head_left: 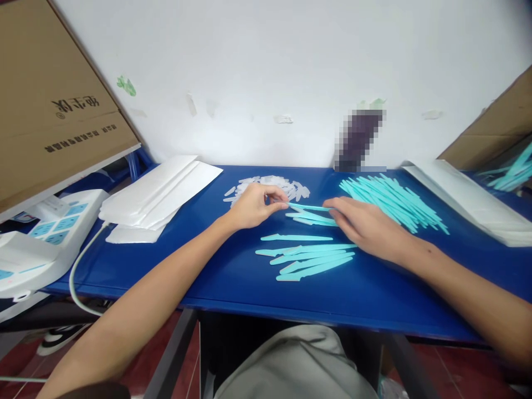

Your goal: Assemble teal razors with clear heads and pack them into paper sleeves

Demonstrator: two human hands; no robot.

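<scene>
A turquoise stick (308, 207) spans the gap between my two hands above the blue table (233, 277). My left hand (258, 206) pinches its left end between thumb and fingertips. The fingers of my right hand (357, 224) are closed on its right end. Just beneath it lie a few more turquoise sticks (311, 219). Nearer the front edge, several turquoise sticks with notched ends (311, 259) are spread side by side. Behind my left hand is a pile of small translucent white pieces (270, 185). A large heap of turquoise sticks (393, 200) lies beyond my right hand.
White paper-like sheets (153, 194) are stacked at the left, near a white power strip (75, 221) with a cable. A cardboard box (62, 105) leans over the left side. White packaging (469, 202) lies at the right, beside another cardboard box (490, 127). A white wall rises behind.
</scene>
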